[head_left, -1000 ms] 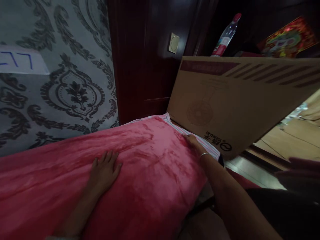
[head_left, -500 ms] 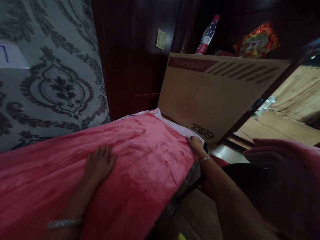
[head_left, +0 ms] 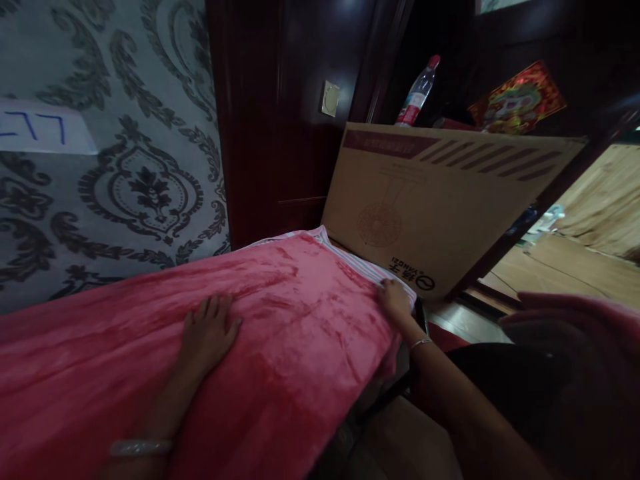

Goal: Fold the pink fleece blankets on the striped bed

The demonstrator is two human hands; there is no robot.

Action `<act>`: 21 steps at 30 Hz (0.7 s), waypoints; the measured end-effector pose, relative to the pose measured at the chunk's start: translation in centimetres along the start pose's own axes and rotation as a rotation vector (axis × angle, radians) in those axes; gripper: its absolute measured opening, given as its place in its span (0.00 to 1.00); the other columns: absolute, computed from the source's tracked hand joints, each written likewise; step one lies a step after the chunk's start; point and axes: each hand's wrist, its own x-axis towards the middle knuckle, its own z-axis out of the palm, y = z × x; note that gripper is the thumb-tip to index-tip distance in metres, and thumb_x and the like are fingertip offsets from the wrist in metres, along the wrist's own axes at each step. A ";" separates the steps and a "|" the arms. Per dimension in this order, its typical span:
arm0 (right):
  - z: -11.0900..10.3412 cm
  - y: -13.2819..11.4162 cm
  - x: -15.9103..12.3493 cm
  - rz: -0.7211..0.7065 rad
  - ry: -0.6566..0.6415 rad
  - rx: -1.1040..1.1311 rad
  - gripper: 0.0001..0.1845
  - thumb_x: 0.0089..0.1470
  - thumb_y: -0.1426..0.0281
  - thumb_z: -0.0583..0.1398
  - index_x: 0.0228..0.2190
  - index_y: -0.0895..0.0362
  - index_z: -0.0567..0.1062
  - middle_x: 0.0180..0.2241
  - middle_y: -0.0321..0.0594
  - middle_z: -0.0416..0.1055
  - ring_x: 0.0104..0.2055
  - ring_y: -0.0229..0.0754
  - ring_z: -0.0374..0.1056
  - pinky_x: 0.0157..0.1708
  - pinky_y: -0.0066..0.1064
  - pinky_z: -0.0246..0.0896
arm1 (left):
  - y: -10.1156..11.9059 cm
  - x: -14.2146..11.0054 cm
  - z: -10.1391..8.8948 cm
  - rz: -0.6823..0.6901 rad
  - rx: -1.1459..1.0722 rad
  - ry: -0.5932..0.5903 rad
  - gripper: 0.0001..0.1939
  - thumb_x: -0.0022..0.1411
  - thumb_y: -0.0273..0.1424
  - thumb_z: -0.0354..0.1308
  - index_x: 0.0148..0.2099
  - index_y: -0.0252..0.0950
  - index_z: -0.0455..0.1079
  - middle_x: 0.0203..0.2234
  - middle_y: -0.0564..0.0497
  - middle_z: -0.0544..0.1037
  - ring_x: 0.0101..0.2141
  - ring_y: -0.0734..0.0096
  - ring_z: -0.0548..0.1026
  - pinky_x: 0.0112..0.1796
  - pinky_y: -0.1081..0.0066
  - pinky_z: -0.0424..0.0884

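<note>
A pink plush blanket [head_left: 280, 313] is spread over a long raised surface, with a few wrinkles. My left hand [head_left: 209, 333] lies flat on it, fingers spread, holding nothing. At the far right corner, my right hand [head_left: 395, 303] has its fingers bent over the blanket's edge, pinching it; the fingertips are partly hidden. Just beyond those fingers runs a striped cloth edge [head_left: 363, 265] in white, pink and grey, showing from under the blanket.
A large cardboard box [head_left: 450, 207] leans beyond the blanket's end, with a plastic bottle [head_left: 419, 92] above its top edge. Patterned wallpaper [head_left: 150, 187] and a dark red wood panel [head_left: 275, 133] border the far side. Pink folded fabric [head_left: 575, 310] sits at right.
The view has shifted slightly left and up, so more of the paper label on the wall shows. My right hand has slid a little along the blanket's edge; my left stays flat.
</note>
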 end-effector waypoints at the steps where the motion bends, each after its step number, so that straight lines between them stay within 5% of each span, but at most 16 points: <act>1: 0.3 -2.0 -0.2 -0.092 0.006 0.022 0.24 0.68 0.66 0.50 0.60 0.61 0.69 0.59 0.56 0.68 0.62 0.51 0.63 0.59 0.37 0.57 | 0.0 0.0 0.1 -0.004 0.001 0.007 0.32 0.70 0.41 0.41 0.71 0.33 0.56 0.69 0.37 0.58 0.68 0.48 0.54 0.62 0.43 0.54; 4: 1.9 -8.3 -1.2 -0.558 -0.059 0.121 0.31 0.68 0.56 0.50 0.67 0.54 0.61 0.69 0.44 0.54 0.70 0.51 0.48 0.67 0.40 0.45 | -0.1 0.1 0.4 -0.005 0.009 -0.017 0.33 0.69 0.42 0.42 0.71 0.34 0.56 0.69 0.37 0.58 0.69 0.46 0.53 0.62 0.38 0.51; 7: 3.4 -12.0 -0.9 -0.839 -0.195 0.189 0.32 0.68 0.51 0.48 0.69 0.44 0.54 0.72 0.32 0.44 0.73 0.52 0.38 0.70 0.46 0.35 | -0.1 0.1 0.5 -0.008 0.009 -0.063 0.33 0.69 0.42 0.42 0.71 0.33 0.57 0.69 0.38 0.57 0.68 0.46 0.54 0.63 0.38 0.49; 9: 3.9 -12.2 0.6 -0.797 -0.235 0.171 0.32 0.69 0.52 0.47 0.69 0.45 0.54 0.72 0.34 0.42 0.74 0.51 0.37 0.70 0.49 0.32 | -0.1 0.1 0.5 -0.014 0.003 -0.070 0.33 0.69 0.42 0.43 0.71 0.33 0.57 0.69 0.38 0.57 0.68 0.46 0.54 0.63 0.39 0.49; 13: 4.2 -10.3 5.6 -0.410 -0.208 0.072 0.29 0.71 0.57 0.44 0.69 0.48 0.54 0.72 0.41 0.43 0.73 0.50 0.39 0.67 0.53 0.39 | -0.2 -0.1 0.8 -0.021 -0.001 -0.066 0.32 0.69 0.42 0.44 0.70 0.34 0.58 0.69 0.38 0.57 0.69 0.46 0.54 0.63 0.39 0.49; 16: 4.1 -10.6 8.8 -0.285 -0.180 0.049 0.27 0.70 0.58 0.45 0.66 0.52 0.60 0.68 0.50 0.54 0.69 0.55 0.50 0.63 0.58 0.45 | -0.3 -0.1 1.2 -0.012 -0.020 -0.040 0.32 0.69 0.42 0.45 0.70 0.35 0.59 0.69 0.39 0.58 0.68 0.46 0.55 0.64 0.39 0.49; 21: 3.4 -13.7 11.3 -0.248 -0.175 0.083 0.27 0.70 0.61 0.49 0.66 0.55 0.59 0.58 0.52 0.70 0.59 0.51 0.66 0.55 0.41 0.61 | 0.0 -0.4 0.9 -0.031 -0.080 -0.068 0.32 0.69 0.42 0.46 0.70 0.35 0.58 0.69 0.40 0.56 0.69 0.45 0.53 0.64 0.39 0.48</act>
